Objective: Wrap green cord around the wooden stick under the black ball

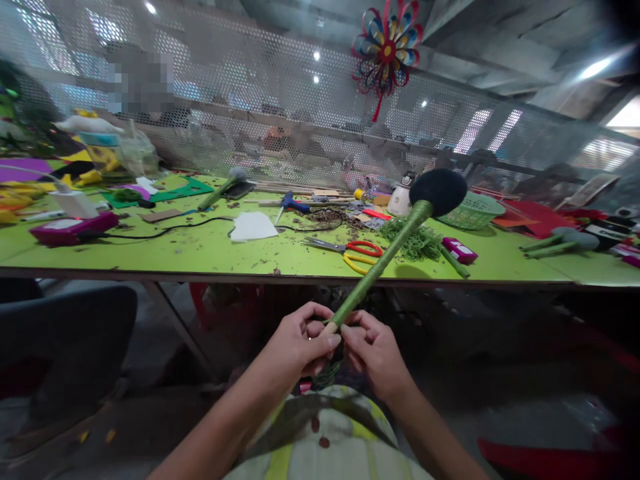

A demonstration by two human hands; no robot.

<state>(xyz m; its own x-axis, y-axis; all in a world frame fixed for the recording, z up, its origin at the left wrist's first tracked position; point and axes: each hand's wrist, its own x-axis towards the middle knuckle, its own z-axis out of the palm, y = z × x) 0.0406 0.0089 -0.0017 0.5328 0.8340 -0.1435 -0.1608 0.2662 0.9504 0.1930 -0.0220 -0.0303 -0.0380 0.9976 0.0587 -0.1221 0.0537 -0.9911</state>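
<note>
A long stick wrapped in green yarn (380, 267) slants up to the right, with a dark round head (439, 192) at its top. At its bare, light wooden lower end, my left hand (305, 339) is closed around the stick. My right hand (371, 347) pinches at the edge of the green wrapping just beside it; whether it grips the stick or a strand of yarn is too small to tell. Behind the stick lie scissors with red and yellow handles (363, 248) and a heap of green yarn (415, 241).
The green table (200, 257) runs across in front of me. On it are a white paper piece (253, 227), a blue-handled tool (295, 203), a magenta box (74, 229), a smaller magenta device (460, 251) and a green basket (473, 210). A dark chair (70, 320) stands left.
</note>
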